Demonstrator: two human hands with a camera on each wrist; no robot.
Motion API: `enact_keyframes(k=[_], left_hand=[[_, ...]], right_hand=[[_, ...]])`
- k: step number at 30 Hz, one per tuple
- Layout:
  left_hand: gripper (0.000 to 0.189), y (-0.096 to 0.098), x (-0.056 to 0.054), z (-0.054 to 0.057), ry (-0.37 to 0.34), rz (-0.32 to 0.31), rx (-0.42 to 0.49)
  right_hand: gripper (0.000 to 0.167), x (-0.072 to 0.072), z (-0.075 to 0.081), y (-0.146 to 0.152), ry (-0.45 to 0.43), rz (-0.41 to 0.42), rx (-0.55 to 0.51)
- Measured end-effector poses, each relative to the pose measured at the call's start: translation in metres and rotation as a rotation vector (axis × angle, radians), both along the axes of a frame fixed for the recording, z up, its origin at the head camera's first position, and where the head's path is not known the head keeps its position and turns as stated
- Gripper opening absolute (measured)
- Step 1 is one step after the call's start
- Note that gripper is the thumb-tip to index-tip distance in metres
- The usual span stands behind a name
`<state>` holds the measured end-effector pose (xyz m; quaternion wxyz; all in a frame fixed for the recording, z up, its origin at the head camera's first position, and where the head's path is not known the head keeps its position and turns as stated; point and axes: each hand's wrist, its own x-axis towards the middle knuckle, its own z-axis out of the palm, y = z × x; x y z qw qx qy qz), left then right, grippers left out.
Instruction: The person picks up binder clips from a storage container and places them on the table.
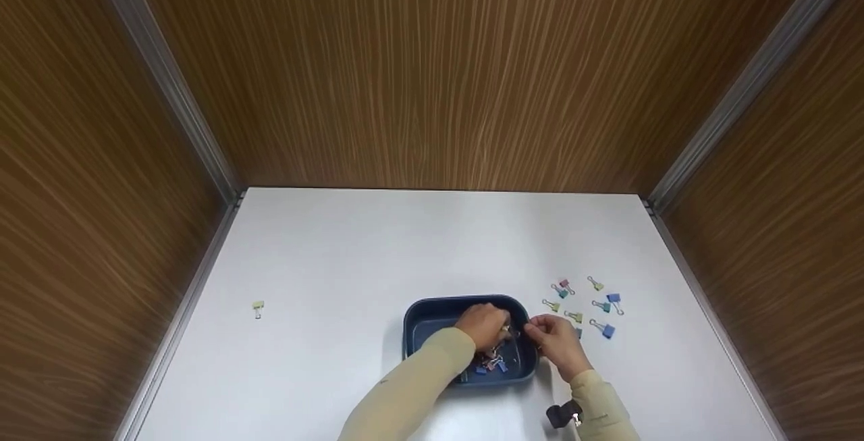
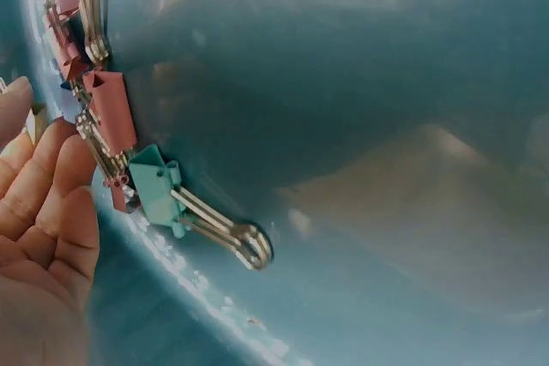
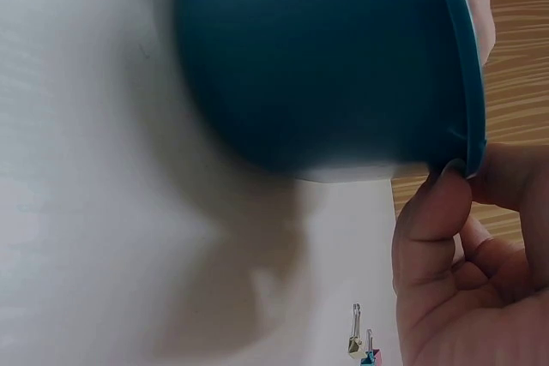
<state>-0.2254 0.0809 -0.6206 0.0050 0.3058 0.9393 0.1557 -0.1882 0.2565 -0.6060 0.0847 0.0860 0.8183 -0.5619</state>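
My left hand [image 1: 482,326] reaches down inside a dark blue bin [image 1: 422,307]. In the left wrist view its thumb and fingers pinch a yellow binder clip [image 2: 36,123], mostly hidden by the hand. Close beside those fingers, a red binder clip [image 2: 113,113] and a green binder clip [image 2: 156,188] lie among several others along the bin's edge. At the bin's right side, my right hand [image 1: 556,342] pinches the rim between thumb and finger, which the right wrist view shows at the rim's corner [image 3: 473,147].
Several coloured binder clips [image 1: 608,329] lie scattered on the white table [image 1: 324,245] right of the bin. One yellow clip [image 1: 258,307] lies alone at far left. Wood-grain panels [image 1: 432,76] enclose the back and sides. A black wrist device [image 1: 561,415] sits by the right sleeve.
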Motion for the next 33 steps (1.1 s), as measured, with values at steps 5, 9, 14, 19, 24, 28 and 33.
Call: enact_keyframes(k=[5,9,14,19,24,28,33], left_hand=[[0.009,-0.005,-0.002,0.006,-0.004,0.014,0.058],[0.014,-0.007,-0.002,0.011,-0.011,0.014,0.095],[0.017,-0.011,-0.003,0.015,-0.037,0.028,0.117],[0.019,-0.015,-0.005,0.021,-0.058,0.058,0.150],[0.020,-0.024,-0.009,0.035,-0.025,0.046,0.211],[0.020,-0.039,-0.014,0.053,0.021,0.062,0.284],[0.018,-0.069,-0.028,0.067,0.099,0.133,0.387]], right_hand=[[0.010,-0.002,-0.002,0.001,0.003,-0.003,-0.016],[0.011,-0.004,-0.003,0.001,-0.006,-0.005,-0.020],[0.012,-0.008,-0.005,0.001,-0.010,-0.008,-0.004],[0.013,-0.010,-0.005,0.000,-0.001,-0.007,0.007],[0.013,-0.010,-0.004,-0.002,-0.004,-0.010,0.010],[0.011,-0.012,-0.005,-0.005,0.006,-0.012,0.004],[0.009,-0.014,-0.006,-0.006,0.012,-0.006,-0.001]])
